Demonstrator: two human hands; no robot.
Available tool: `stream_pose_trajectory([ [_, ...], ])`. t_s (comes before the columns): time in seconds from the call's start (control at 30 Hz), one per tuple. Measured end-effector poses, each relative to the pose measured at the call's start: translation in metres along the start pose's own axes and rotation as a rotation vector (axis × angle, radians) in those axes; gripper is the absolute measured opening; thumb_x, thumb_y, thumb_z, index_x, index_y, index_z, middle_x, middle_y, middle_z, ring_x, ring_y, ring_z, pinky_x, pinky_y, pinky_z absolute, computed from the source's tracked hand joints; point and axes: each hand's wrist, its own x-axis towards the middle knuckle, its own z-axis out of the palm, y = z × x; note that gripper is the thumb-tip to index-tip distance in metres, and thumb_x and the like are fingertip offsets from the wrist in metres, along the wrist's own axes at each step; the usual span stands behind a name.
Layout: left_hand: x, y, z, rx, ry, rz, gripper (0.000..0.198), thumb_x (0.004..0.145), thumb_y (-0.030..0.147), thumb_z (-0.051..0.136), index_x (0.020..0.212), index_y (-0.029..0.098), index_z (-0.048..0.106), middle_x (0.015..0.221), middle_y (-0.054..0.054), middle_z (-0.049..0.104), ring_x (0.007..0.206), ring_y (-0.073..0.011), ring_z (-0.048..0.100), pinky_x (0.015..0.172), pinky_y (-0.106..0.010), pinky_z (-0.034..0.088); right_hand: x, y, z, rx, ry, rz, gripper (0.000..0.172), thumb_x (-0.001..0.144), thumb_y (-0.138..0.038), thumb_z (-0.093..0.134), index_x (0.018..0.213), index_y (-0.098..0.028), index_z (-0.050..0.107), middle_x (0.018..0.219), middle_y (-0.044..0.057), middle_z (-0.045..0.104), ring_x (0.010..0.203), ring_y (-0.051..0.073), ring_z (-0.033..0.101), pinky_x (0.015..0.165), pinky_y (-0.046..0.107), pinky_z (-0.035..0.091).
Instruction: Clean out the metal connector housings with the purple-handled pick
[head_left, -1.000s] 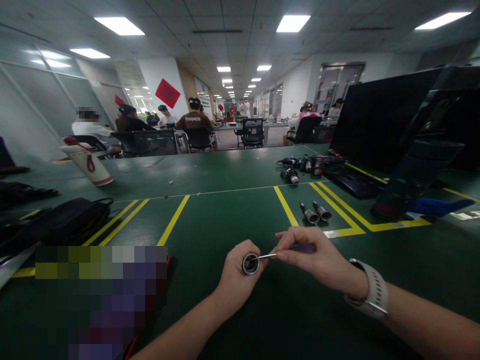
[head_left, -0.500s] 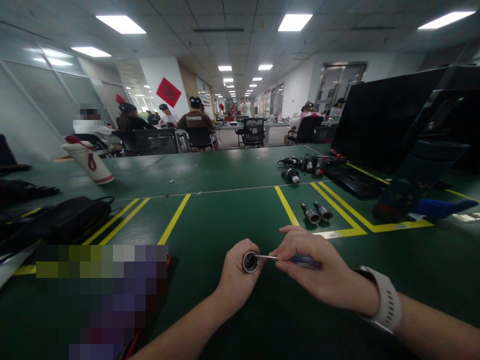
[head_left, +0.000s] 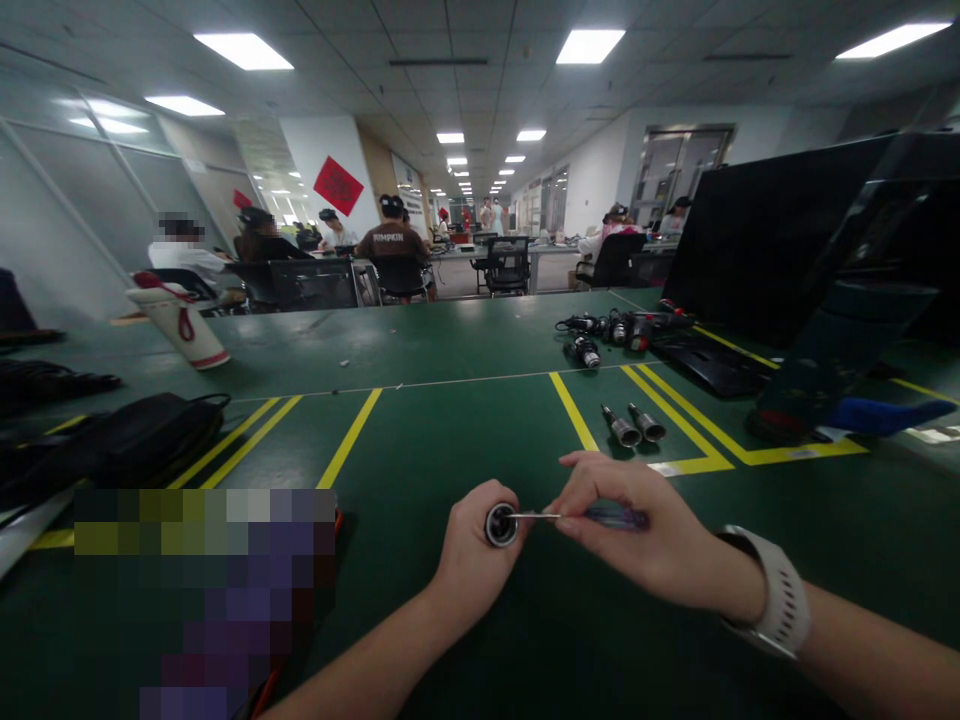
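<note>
My left hand (head_left: 478, 548) is closed around a dark cylindrical part (head_left: 501, 525), its round metal-rimmed opening turned toward me. In my right hand (head_left: 637, 525) is a slim screwdriver (head_left: 615, 516), pinched near where the shaft meets the translucent purplish handle. Its thin shaft points left, and the tip reaches the rim or the inside of the opening; I cannot tell how deep. Beyond my right hand, two metal nozzle-like pieces (head_left: 621, 428) lie side by side on the green table (head_left: 420, 440).
Cabled tools (head_left: 585, 350) lie farther back, near a black monitor (head_left: 780, 240). A dark tumbler (head_left: 840, 360) stands at right. At left are a white cup (head_left: 180, 322), a black bag (head_left: 120, 445) and a pixelated object (head_left: 247, 590). People sit at desks beyond.
My right hand and the screwdriver have shifted slightly to the right, and the shaft lies a little more level. My left hand keeps its hold on the cylindrical part.
</note>
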Motion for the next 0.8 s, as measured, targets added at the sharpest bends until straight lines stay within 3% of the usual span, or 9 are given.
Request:
stream_pose_trajectory([
  [0.3,-0.002,-0.005,0.003,0.051,0.046,-0.011,0.018,0.074,0.017,0.061,0.062,0.021,0.048,0.062,0.004,0.050,0.057,-0.0144,0.048,0.052,-0.024,0.037,-0.006,-0.024,0.007,-0.345,-0.117,-0.133,0.016,0.082,-0.006,0.050,0.083,-0.020,0.058,0.079,0.003,0.066,0.072,0.017,0.060,0.101,0.048,0.036],
  [0.63,-0.003,0.002,0.002,0.051,0.058,-0.007,0.020,0.074,0.014,0.058,0.061,0.022,0.046,0.063,0.004,0.050,0.059,-0.0154,0.049,0.055,-0.025,0.037,-0.009,-0.024,0.016,-0.386,-0.142,-0.140,0.018,0.081,-0.003,0.046,0.081,-0.017,0.058,0.076,0.005,0.065,0.073,0.018,0.060,0.100,0.047,0.037],
  [0.8,-0.001,0.002,0.001,0.002,0.107,-0.038,0.021,0.073,0.017,0.061,0.060,0.022,0.046,0.061,0.005,0.047,0.057,-0.0142,0.047,0.054,-0.024,0.036,-0.014,-0.015,0.023,-0.398,-0.110,-0.261,0.021,0.080,0.000,0.045,0.088,-0.016,0.058,0.083,0.007,0.066,0.077,0.019,0.060,0.099,0.047,0.038],
])
